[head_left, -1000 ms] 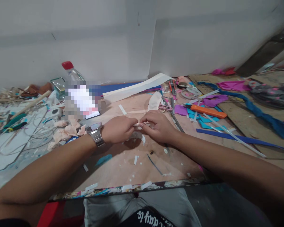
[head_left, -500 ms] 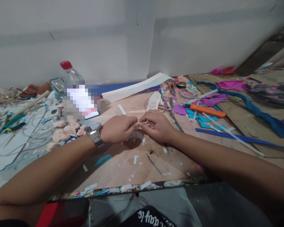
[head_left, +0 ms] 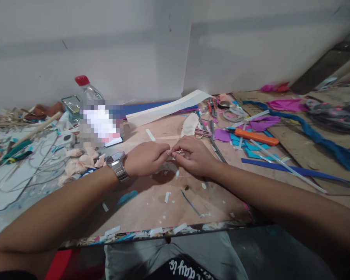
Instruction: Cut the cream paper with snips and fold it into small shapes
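My left hand, with a metal watch on its wrist, is closed in a pinch over the middle of the wooden board. Opposite it, my right hand is pinched too, and the fingertips of both hands meet. Something small and pale shows between them, too small and too covered by fingers to name. Just under the hands a whitish curved piece is partly hidden. Behind the right hand lies a cream-coloured oval piece, beside pink-handled scissors.
An orange utility knife lies at the right among blue and purple scraps. To the left stand a lit phone and a red-capped bottle; green-handled pliers lie farther left. A cream paper strip lies at the back.
Both hands stay nearly in place, fingertips still together. The pale bit between them shows slightly less, and the view has shifted a little.
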